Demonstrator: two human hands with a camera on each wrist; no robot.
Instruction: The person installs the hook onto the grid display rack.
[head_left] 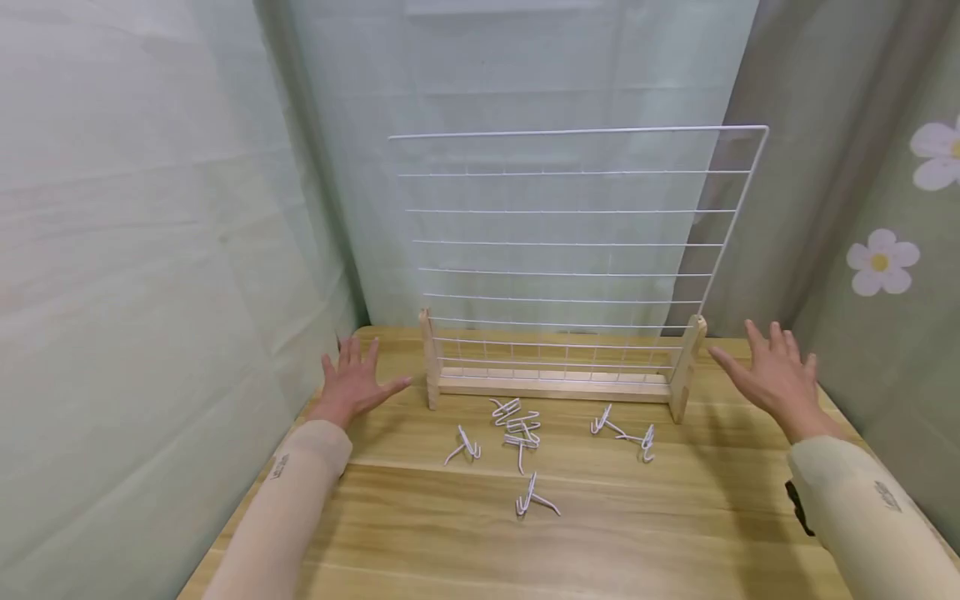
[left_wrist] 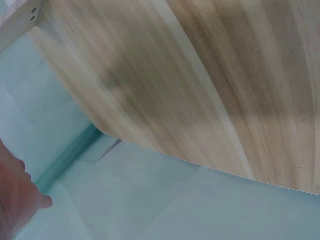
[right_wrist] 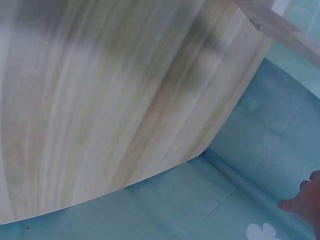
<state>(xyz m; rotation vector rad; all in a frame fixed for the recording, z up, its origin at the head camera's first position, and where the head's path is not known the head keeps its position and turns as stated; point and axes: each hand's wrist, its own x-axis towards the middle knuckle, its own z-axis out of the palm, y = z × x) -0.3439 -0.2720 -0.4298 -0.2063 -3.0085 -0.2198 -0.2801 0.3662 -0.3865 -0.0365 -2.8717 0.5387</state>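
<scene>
My left hand (head_left: pixel 352 385) is spread with straight fingers to the left of a white wire grid rack (head_left: pixel 566 272), holding nothing. To the rack's right, my right hand (head_left: pixel 780 377) is likewise spread and bare. The rack stands upright in a wooden base (head_left: pixel 555 385) with a post at each end. In front of it lie several white wire hooks: a tangled cluster (head_left: pixel 522 429) near the middle, one hook (head_left: pixel 463 446) to the left, another hook (head_left: pixel 534 497) nearest me, and a touching pair (head_left: pixel 622 432) to the right.
The wood-grain table (head_left: pixel 600 533) carries everything. Pale cloth curtains (head_left: pixel 187 250) hang close on the left, behind and on the right; the right curtain (head_left: pixel 862 333) bears white flowers. In both wrist views, table edges meet the cloth.
</scene>
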